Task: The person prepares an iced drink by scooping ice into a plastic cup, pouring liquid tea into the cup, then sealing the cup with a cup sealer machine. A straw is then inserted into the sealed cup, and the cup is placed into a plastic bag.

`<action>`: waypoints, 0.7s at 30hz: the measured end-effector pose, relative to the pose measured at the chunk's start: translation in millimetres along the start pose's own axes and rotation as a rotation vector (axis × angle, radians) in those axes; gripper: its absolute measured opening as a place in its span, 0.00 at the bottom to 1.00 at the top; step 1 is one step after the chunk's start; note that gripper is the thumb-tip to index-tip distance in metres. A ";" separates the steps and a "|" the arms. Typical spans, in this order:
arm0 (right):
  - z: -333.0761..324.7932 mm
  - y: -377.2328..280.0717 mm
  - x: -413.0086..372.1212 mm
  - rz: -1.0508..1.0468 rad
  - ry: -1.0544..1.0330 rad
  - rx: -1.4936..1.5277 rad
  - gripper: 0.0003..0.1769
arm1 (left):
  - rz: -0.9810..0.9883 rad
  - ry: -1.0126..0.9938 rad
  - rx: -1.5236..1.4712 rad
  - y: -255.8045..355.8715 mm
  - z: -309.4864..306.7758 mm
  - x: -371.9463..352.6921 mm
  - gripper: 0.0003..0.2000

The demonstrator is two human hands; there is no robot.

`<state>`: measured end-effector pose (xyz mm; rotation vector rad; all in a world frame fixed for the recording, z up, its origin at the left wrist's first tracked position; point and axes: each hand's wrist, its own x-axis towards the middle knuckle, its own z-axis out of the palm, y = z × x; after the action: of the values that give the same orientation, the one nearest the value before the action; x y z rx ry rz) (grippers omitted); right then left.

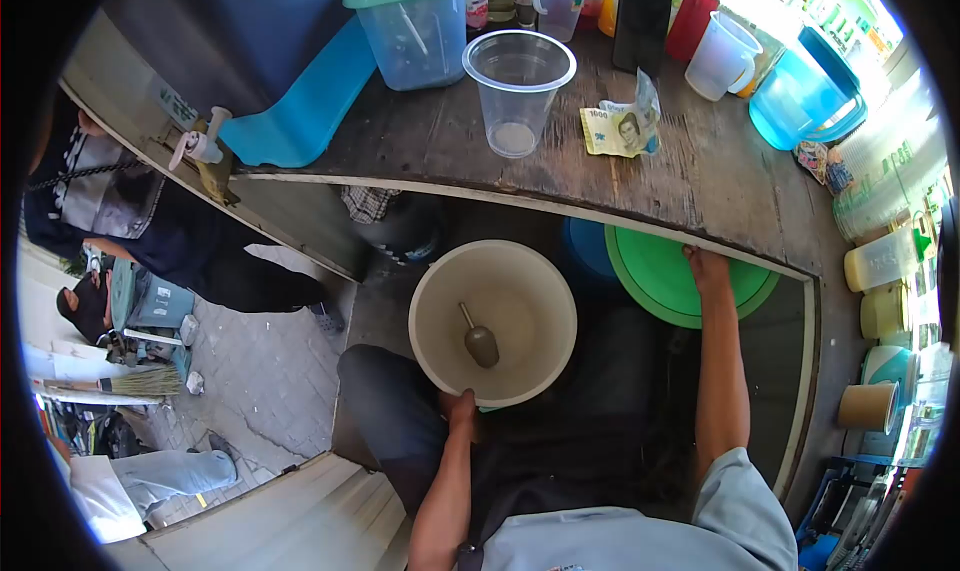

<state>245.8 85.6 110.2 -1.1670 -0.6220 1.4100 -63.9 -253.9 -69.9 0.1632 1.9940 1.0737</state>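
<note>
"Holding the bucket (440,321) with which of the hands?"

"The left one (460,411), clasping its near rim. Inside lies a metal scoop (482,346), handle pointing away."

"And the right hand (707,266)?"

"Right of the bucket, fingers curled over a round green disc (650,286), near the bench (400,151) edge. Whether it grips anything, I can't tell."

"What's beyond the bucket?"

"Up on the bench, a clear cup (515,101), with a banknote (615,131) to its right. The bucket itself sits below the bench, by the person's legs (385,391)."
</note>
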 end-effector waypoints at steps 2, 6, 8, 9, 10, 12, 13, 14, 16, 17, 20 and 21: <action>-7.5 15.7 12.5 -0.046 -0.091 -0.176 0.04 | -0.168 0.114 -0.089 10.2 0.2 -25.3 0.28; 30.6 54.8 1.2 -0.193 -0.140 -0.711 0.06 | -0.247 0.126 -0.067 11.5 -0.3 -24.8 0.27; 55.0 88.3 -13.1 -0.290 -0.178 -0.746 0.08 | -0.236 0.250 -0.234 40.3 -0.1 -24.8 0.26; 75.7 100.2 -27.4 -0.348 -0.195 -0.760 0.10 | -0.105 0.314 -0.347 30.8 2.8 -7.6 0.27; 96.0 110.7 -41.5 -0.351 -0.219 -0.902 0.14 | 0.023 0.379 -0.455 17.2 3.7 10.1 0.29; 123.2 137.2 -61.5 -0.331 -0.347 -1.060 0.21 | 0.038 0.457 -0.315 13.8 -7.9 31.3 0.29; 131.4 152.8 -62.8 -0.317 -0.449 -1.070 0.24 | 0.069 0.527 -0.181 23.8 -8.1 37.4 0.30; 135.4 173.4 -59.7 -0.311 -0.455 -1.075 0.24 | 0.061 0.530 -0.180 30.3 -6.5 36.6 0.30; 137.8 217.0 -47.5 -0.687 -0.600 -1.249 0.26 | -0.101 0.529 0.024 71.0 -8.6 13.6 0.33; 141.1 224.4 -40.1 -0.691 -0.599 -1.244 0.26 | -0.095 0.532 0.023 72.8 -5.1 19.5 0.33; 139.5 236.4 -39.4 -0.606 -0.716 -1.454 0.26 | -0.003 0.594 0.054 60.0 -7.5 20.3 0.33; 141.9 229.9 -41.2 -0.612 -0.706 -1.490 0.25 | 0.019 0.604 0.049 53.7 -6.6 26.0 0.34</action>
<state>16.4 32.5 -28.5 -1.2617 -2.5447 0.6179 -99.1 -212.4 -44.5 -0.1371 2.5570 1.1807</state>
